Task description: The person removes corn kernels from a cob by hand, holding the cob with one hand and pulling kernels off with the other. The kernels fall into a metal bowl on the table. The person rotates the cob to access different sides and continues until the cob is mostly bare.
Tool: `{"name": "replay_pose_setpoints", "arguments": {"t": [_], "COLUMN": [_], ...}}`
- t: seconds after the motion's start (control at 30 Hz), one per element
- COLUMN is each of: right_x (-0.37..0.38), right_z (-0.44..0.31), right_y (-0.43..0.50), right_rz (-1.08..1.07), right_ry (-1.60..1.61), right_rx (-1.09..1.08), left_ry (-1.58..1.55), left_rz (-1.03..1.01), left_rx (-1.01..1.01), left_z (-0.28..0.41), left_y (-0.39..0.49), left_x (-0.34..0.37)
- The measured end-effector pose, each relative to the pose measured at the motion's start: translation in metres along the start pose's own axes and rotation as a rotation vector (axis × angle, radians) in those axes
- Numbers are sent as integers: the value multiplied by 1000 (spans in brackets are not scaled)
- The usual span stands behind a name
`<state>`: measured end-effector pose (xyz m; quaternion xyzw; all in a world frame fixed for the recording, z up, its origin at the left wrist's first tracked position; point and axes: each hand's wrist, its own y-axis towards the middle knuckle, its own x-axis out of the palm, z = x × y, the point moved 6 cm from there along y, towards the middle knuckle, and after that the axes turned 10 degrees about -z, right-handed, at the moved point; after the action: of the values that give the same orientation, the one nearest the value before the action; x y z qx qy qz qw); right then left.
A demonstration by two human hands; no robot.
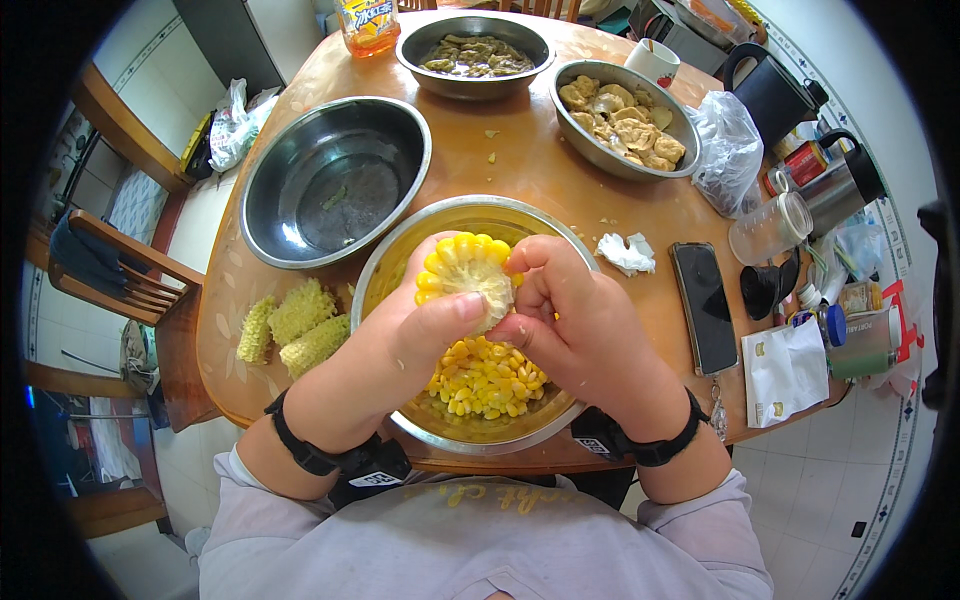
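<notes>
My left hand (431, 300) holds a partly stripped corn cob (469, 276), its thumb lying across the bare part. Yellow kernels remain along the cob's upper and left side. The fingers of my right hand (559, 307) are curled against the cob's right side; whether a kernel is between them is hidden. Both hands are over a metal bowl (480, 448), where loose corn kernels (491, 379) lie in a heap below the cob. Several stripped corn cobs (304, 315) rest on the table to the left of this bowl.
A wide metal basin (337, 184) stands at the left. Farther back are a bowl of dark food in liquid (476, 56) and a bowl of light-brown food pieces (626, 120). Crumpled tissue (626, 253), a phone (703, 307), a plastic bag (726, 150) and a clear bottle (771, 227) lie or stand right.
</notes>
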<state>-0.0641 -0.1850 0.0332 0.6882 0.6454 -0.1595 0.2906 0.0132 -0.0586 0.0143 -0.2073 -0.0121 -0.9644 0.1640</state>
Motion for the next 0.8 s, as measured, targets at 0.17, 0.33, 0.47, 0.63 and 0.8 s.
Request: {"name": "replay_pose_setpoints", "arguments": {"t": [0.17, 0.33, 0.47, 0.63, 0.8], "right_x": [2, 0, -6, -9, -7], "right_z": [-7, -6, -6, -12, -12], "right_y": [2, 0, 1, -1, -2], "right_rz": [0, 63, 168, 213, 216], "right_ry": [-133, -23, 27, -121, -80], "right_rx": [-102, -63, -94, -193, -166], "left_ry": [-23, -7, -40, -17, 29], "left_rz": [-9, -2, -24, -1, 29], "left_rx": [-23, 12, 31, 25, 29], "left_z": [0, 2, 2, 0, -3], "left_y": [1, 1, 2, 4, 3], "left_x": [1, 0, 1, -3, -6]}}
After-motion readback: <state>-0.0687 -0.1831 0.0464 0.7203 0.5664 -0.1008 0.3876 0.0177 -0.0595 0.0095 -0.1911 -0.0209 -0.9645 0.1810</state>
